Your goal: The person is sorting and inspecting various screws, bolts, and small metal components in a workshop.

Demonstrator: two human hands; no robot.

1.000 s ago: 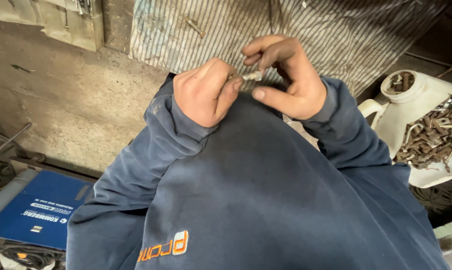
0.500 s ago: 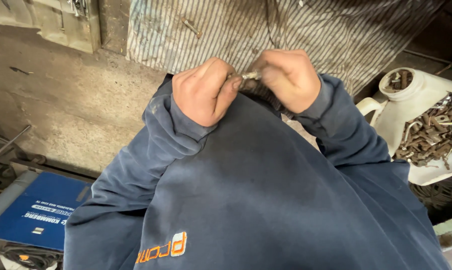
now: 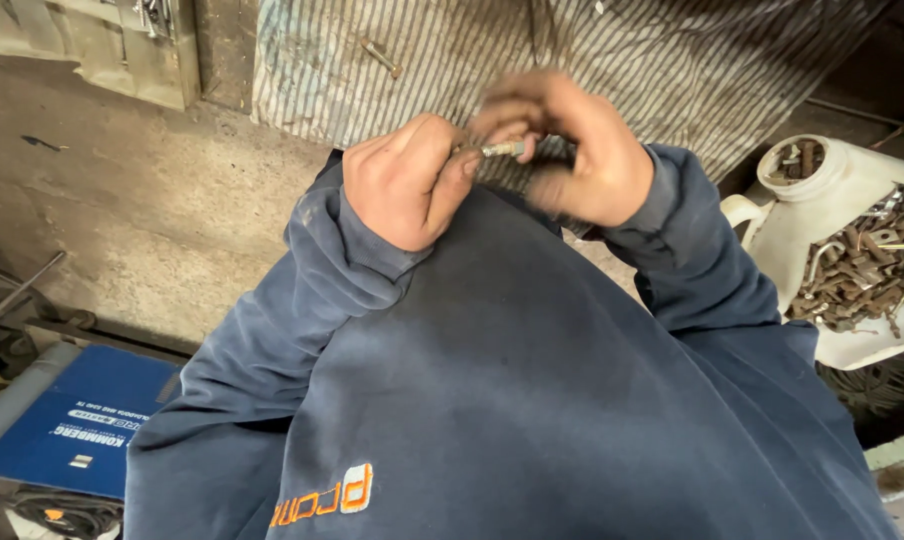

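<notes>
Left hand fisted, thumb and fingers clamped on one end of a small metal bolt; right hand pinches the other end, fingers curled together around it (blurred, exact grip hard to read); bolt sits between both hands, held above the dark blue sweatshirt, in front of a striped corrugated sheet; white cut-open plastic jug full of rusty hardware to the right, well apart; blue box lower left on the concrete floor.
</notes>
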